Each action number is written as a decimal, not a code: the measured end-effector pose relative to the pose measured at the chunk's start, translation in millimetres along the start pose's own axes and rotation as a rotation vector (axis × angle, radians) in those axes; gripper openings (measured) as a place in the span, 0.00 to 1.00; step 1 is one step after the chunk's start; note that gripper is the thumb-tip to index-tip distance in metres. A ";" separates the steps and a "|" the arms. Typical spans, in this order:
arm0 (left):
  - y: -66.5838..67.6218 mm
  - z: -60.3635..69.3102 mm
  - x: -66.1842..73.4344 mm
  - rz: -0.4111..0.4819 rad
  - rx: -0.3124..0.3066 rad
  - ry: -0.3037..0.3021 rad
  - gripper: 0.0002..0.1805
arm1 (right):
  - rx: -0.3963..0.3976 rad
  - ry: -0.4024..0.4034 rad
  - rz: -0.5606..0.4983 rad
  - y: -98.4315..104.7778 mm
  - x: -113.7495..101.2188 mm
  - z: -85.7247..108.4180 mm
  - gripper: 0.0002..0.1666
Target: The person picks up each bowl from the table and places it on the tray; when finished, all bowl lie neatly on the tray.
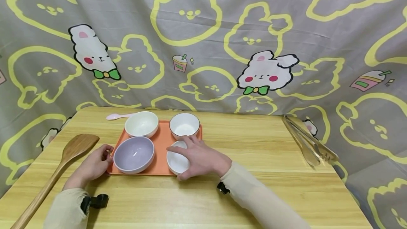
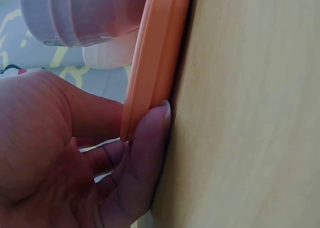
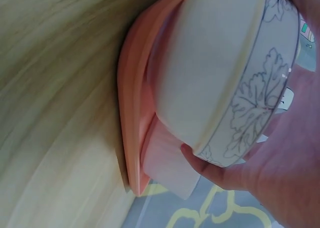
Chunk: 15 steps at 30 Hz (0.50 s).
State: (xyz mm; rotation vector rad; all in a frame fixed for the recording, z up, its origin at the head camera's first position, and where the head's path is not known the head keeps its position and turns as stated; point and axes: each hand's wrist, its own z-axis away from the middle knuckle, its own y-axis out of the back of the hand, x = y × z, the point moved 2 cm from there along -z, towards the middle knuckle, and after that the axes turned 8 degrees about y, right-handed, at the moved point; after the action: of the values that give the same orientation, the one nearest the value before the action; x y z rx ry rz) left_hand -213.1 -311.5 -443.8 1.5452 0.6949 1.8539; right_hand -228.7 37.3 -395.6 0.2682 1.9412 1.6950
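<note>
In the head view an orange tray [image 1: 163, 135] bears several bowls. My left hand [image 1: 98, 162] pinches the tray's left edge near the front corner; in the left wrist view the thumb and fingers lie on either side of the orange tray rim [image 2: 155, 62]. Beside that hand sits a lilac bowl [image 1: 134, 154]. My right hand [image 1: 201, 156] spans a white bowl [image 1: 175, 160] at the tray's front right and grips its sides. Grey leaf drawings circle that bowl's outside [image 3: 260, 97] in the right wrist view. Behind stand a cream bowl [image 1: 141, 123] and a dark-rimmed white bowl [image 1: 184, 124].
A wooden spatula [image 1: 77, 147] lies along the table's left side. At the back left is a pink spoon [image 1: 117, 116], partly hidden by the cream bowl. Metal tongs [image 1: 308, 140] rest near the right edge. A patterned curtain [image 1: 210, 45] hangs behind the wooden table [image 1: 260, 144].
</note>
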 end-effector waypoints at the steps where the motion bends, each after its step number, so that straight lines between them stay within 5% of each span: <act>1: -0.1 -0.1 -0.1 -0.001 0.001 -0.001 0.14 | 0.002 -0.001 0.002 -1.0 0.2 -1.0 0.51; 15: -0.5 -0.9 -1.7 -0.004 0.004 -0.007 0.14 | 0.035 -0.053 0.079 -9.3 -2.6 -12.2 0.50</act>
State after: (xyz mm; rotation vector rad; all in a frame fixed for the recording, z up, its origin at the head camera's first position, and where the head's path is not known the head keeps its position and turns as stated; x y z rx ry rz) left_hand -213.8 -312.4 -445.5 1.5513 0.6977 1.8446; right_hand -231.0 23.9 -403.1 0.4038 1.9462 1.6878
